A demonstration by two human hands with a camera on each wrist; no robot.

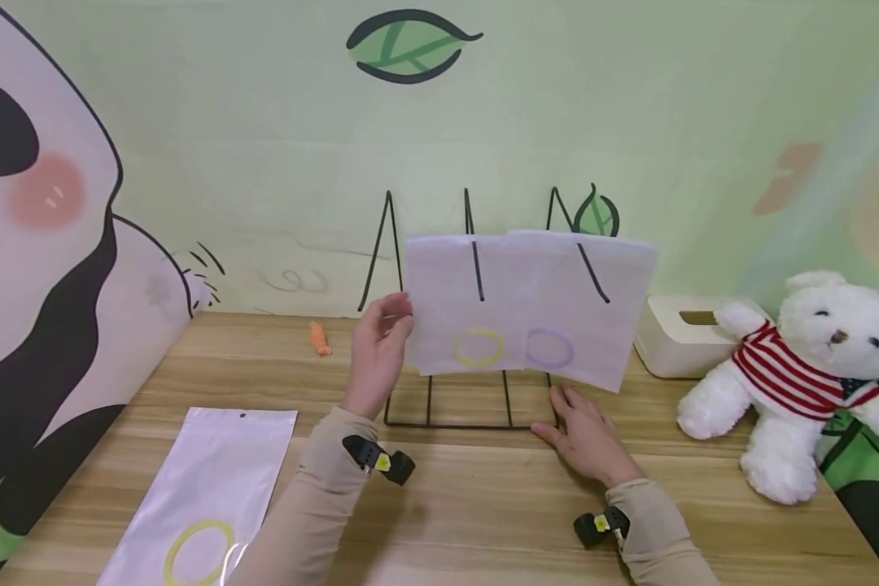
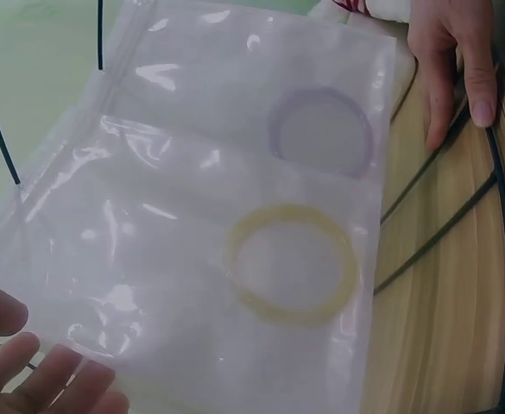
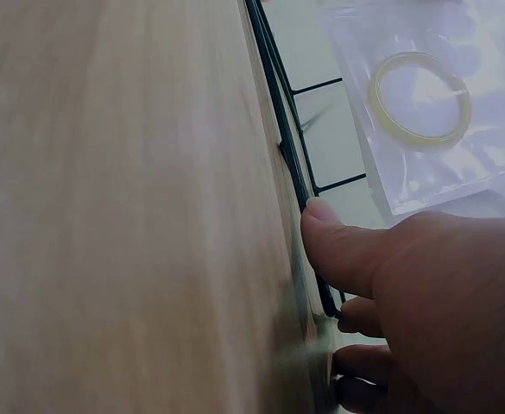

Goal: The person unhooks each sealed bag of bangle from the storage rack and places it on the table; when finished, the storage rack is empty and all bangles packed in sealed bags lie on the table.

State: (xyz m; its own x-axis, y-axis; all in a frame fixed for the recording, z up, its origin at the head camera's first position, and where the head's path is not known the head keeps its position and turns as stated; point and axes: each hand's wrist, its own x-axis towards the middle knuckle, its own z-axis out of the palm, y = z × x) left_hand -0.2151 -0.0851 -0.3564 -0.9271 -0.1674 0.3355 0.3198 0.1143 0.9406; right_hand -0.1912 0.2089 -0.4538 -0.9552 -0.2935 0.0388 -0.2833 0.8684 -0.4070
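Observation:
A black wire display rack [image 1: 472, 426] stands on the wooden table with two clear-front zip bags hanging side by side from its prongs. Inside the left bag [image 1: 439, 301] shows a yellow bangle-like ring [image 2: 291, 263]; the right bag [image 1: 608, 325] has a pale purple ring [image 2: 321, 134]. At the left bag's outer edge is my left hand [image 1: 381, 350], its fingers loosely bent and the thumb apart from them. My right hand [image 1: 586, 439] grips the rack's front right corner low down, with the thumb [image 3: 343, 250] on the front bar.
Another zip bag [image 1: 212, 464] with a yellow ring lies flat at the front left. Behind it is a small orange object [image 1: 320, 338]. A white tissue box [image 1: 677, 342] and a white teddy bear [image 1: 798, 366] in a striped shirt sit right. A printed wall [image 1: 264, 163] rises behind.

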